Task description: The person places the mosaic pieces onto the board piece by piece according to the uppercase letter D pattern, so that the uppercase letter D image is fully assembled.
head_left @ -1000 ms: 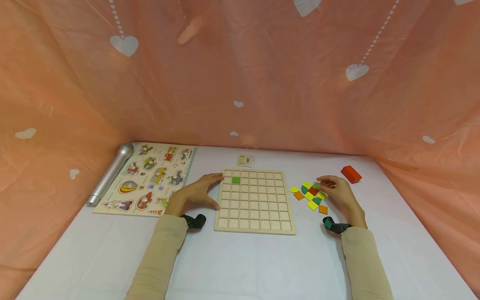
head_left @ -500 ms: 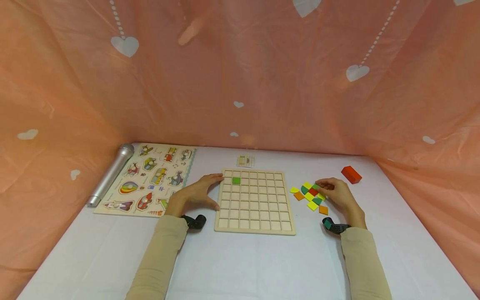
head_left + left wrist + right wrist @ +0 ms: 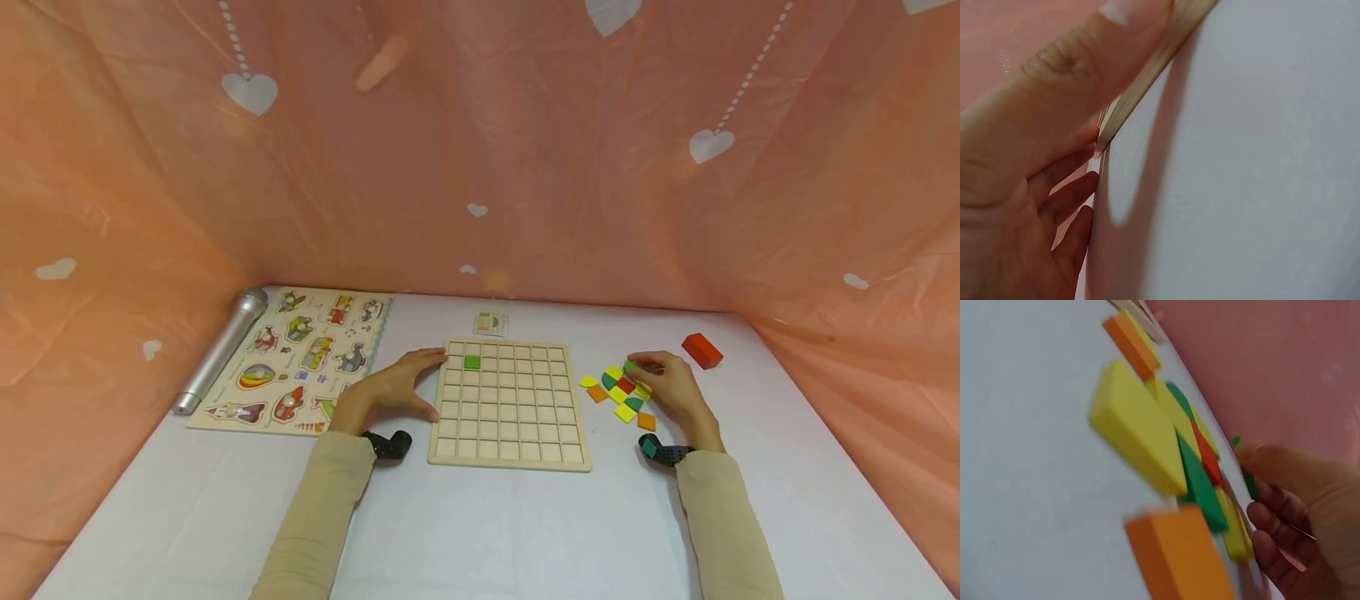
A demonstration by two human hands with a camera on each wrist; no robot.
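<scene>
My left hand [image 3: 397,390] lies along the left edge of a wooden grid board [image 3: 508,412], thumb and fingers spread and touching its side. In the left wrist view the thumb rests against the board's edge. A green square tile [image 3: 472,362] sits in a cell near the board's upper left. My right hand [image 3: 672,392] pinches a green tile [image 3: 1249,482] between thumb and fingers, just above a loose pile of tiles. Among the pile are a yellow tile [image 3: 1138,428], a red tile [image 3: 1207,453], a dark green tile [image 3: 1200,484] and an orange tile [image 3: 1179,556].
A picture puzzle board [image 3: 288,358] and a silver microphone [image 3: 223,352] lie at the left. Behind the grid board is a small pattern card [image 3: 491,322]. A red block [image 3: 702,350] stands at the back right. Pink curtain [image 3: 480,150] encloses the white table.
The right hand has shifted slightly left and lifted a green tile from the pile's upper edge. The left hand stays against the board.
</scene>
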